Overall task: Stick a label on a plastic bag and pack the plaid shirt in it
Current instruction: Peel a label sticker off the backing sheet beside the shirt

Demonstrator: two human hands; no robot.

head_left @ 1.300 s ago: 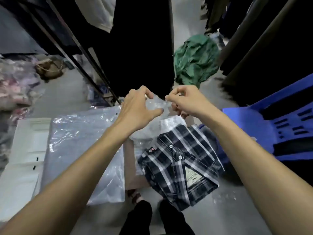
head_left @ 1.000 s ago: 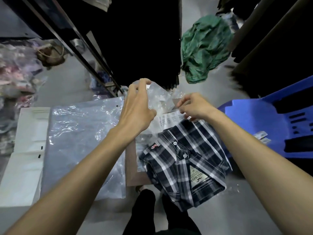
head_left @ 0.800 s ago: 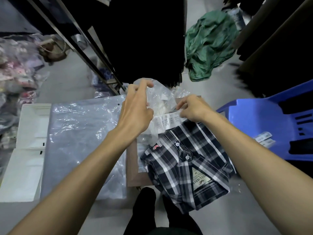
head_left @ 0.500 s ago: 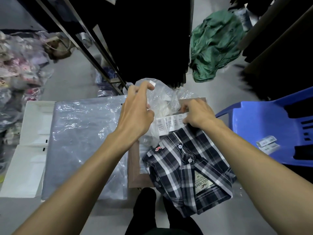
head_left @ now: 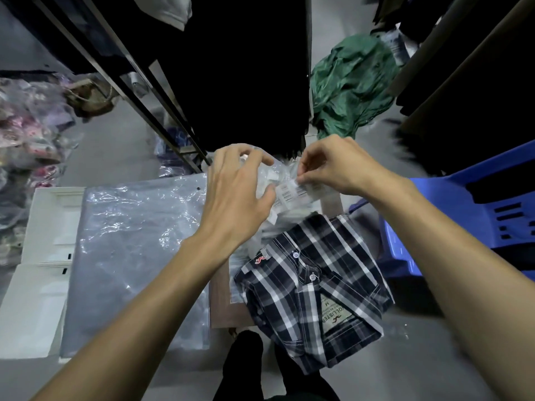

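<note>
1. Hands are meeting at the centre of the frame, seen from a head-worn camera looking down. The left hand (head_left: 236, 186) is spreading its fingers over a small crumpled clear bag (head_left: 275, 175) that seems to hold white label pieces; it is touching the bag, but whether it is truly gripping cannot be told.
2. The right hand (head_left: 333, 166) is pinching the upper edge of a white label strip (head_left: 295, 193) between thumb and fingertips. The strip is running from the pinch toward the left hand, printed with small barcode-like blocks.
3. The plaid shirt (head_left: 312, 287) is lying folded, navy and white, at lower centre-right of the frame, just below the hands. It is resting partly on a brown cardboard sheet (head_left: 220, 311), and no bag is showing around it.
4. A large flat plastic bag (head_left: 130, 256) is lying left of centre, beside the shirt, over white boxes (head_left: 43, 270). No label is visible on it.
5. A blue plastic chair (head_left: 477, 215) is standing at the right edge, and a green cloth heap (head_left: 350, 82) is lying at the upper right.
6. Judging progress: the task is looking early. The label is apparently still being separated from its strip; sticking it to the bag, opening the bag and sliding the shirt inside are all remaining.
</note>
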